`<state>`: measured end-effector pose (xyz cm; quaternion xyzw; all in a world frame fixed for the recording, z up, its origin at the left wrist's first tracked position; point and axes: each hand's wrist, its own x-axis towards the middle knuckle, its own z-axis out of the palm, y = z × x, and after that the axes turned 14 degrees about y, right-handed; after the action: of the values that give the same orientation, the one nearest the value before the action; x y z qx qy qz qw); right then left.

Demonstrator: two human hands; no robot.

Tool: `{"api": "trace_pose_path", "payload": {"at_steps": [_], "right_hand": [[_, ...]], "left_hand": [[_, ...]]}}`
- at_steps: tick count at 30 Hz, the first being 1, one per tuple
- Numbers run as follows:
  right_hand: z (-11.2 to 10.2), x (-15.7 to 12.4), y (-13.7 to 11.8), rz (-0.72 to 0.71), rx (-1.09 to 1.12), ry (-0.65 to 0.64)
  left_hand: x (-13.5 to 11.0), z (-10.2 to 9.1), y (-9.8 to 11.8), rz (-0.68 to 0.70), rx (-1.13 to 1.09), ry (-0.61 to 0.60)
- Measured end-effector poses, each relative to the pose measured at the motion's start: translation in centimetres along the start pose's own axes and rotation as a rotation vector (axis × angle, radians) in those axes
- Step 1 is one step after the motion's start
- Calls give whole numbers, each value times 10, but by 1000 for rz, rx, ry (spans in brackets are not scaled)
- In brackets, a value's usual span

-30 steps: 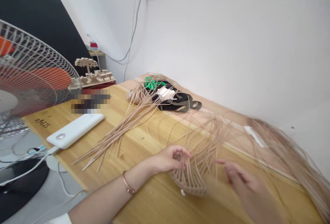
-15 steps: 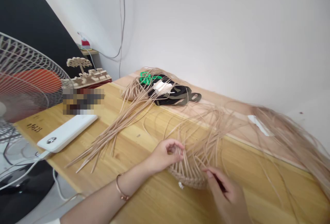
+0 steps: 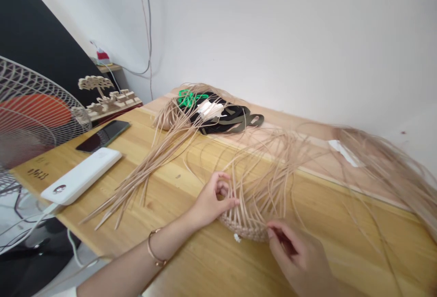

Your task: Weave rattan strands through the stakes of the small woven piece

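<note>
Right hand point(image 3: 300, 258) now touches the one woven base point(image 3: 244, 231); left hand point(image 3: 210, 199) pinches strands point(image 3: 259, 183).

Light wooden table point(image 3: 191, 265), raised paler strip along the far edge. Near left: white power bank point(image 3: 82, 176). Black phone point(image 3: 102, 135) just beyond it, face up. Far left corner: wooden tree model point(image 3: 105, 99). Long bundle of tan reed strips point(image 3: 150, 169) runs diagonally from far centre toward near left. Black strapped bag point(image 3: 221, 119) with green print sits at its far end. Near centre: small woven base point(image 3: 246, 229), stakes fanning up and away. Right side: big loose reed bundle point(image 3: 392, 169), with a white scrap point(image 3: 344, 153) beside it.
</note>
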<state>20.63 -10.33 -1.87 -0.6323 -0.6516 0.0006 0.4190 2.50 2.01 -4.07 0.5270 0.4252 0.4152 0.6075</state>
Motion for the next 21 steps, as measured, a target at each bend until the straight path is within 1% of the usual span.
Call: {"api": "trace_pose_path", "payload": {"at_steps": [2,5,8,11,15,21], "right_hand": [[-1,0,0,5,-8,-23],[-1,-2,-1,27,-10,-55],[0,-3,-1,30,5,-60],[1,-4,-2,29,22,-93],[2,-2,-3,33,16,-148],[3,-4,0,36,8,-129]], "left_hand": [[-1,0,0,62,80,51],[-4,-1,2,132,206,93],[-6,-2,6,261,309,96],[-8,-2,11,359,320,56],[-10,-1,13,382,294,25],[-10,0,12,415,276,6]]}}
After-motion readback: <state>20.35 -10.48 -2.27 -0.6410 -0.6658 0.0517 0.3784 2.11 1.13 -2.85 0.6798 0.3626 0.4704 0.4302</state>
